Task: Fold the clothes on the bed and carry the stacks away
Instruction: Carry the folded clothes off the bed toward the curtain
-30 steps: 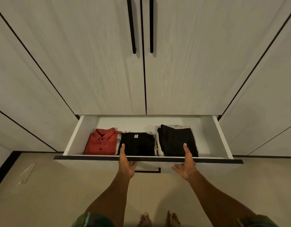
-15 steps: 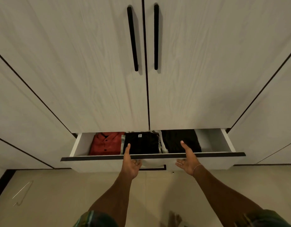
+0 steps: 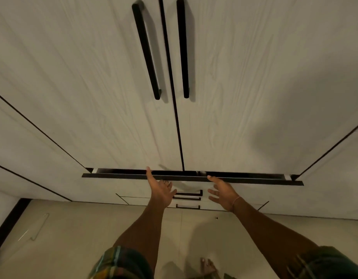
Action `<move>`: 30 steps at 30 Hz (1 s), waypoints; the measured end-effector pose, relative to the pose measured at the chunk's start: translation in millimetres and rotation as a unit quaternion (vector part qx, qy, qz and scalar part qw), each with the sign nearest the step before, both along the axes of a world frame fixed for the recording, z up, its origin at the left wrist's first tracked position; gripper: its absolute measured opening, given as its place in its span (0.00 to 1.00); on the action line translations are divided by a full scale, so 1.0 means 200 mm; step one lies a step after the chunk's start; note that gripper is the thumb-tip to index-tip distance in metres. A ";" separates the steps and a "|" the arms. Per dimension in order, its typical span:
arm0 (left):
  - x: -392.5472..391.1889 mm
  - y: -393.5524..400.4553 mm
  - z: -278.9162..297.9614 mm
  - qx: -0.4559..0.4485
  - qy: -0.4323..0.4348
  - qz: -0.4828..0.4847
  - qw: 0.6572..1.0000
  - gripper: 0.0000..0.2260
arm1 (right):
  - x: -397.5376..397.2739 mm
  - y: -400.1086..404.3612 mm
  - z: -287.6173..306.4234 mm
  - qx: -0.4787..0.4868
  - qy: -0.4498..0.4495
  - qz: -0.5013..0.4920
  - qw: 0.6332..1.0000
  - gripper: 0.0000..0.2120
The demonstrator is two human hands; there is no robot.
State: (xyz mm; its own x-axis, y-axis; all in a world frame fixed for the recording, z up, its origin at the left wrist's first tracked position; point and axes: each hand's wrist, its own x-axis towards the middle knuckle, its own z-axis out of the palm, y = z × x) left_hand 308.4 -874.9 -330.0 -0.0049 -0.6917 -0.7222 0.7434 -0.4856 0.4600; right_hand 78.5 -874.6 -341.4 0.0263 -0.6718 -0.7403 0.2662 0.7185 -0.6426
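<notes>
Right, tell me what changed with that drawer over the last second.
The drawer slid back into the wardrobe and now shows only a thin gap; the folded clothes inside are out of sight. Both hands pushed it, left hand and right hand, fingers straight at its front edge. The wardrobe doors stayed shut.

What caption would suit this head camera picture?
Both hands, left hand and right hand, push the wardrobe drawer almost closed.

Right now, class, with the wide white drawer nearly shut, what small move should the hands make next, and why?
Probably one last short push. A thin dark gap shows behind the wide white drawer front, and the left hand and right hand are open at its black top edge, well placed to press it flush.
</notes>
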 end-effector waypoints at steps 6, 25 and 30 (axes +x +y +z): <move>-0.01 -0.12 0.02 0.008 0.019 0.005 1.000 0.55 | 0.01 -0.14 -0.05 0.009 -0.003 0.003 1.000 0.32; -0.04 -0.18 0.00 -0.005 -0.041 -0.019 0.999 0.50 | 0.09 -0.29 -0.13 0.023 -0.040 -0.045 0.998 0.29; -0.04 -0.19 -0.03 -0.002 -0.053 -0.015 0.998 0.49 | 0.09 -0.30 -0.10 0.018 -0.030 -0.029 0.999 0.23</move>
State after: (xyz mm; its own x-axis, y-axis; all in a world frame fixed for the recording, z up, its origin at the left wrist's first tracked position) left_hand 300.6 -912.4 -335.3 0.0504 -0.6947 -0.7175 0.6756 -0.5053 0.5368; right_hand 95.5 -934.6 -362.0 0.0335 -0.6468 -0.7619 0.3452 0.7229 -0.5985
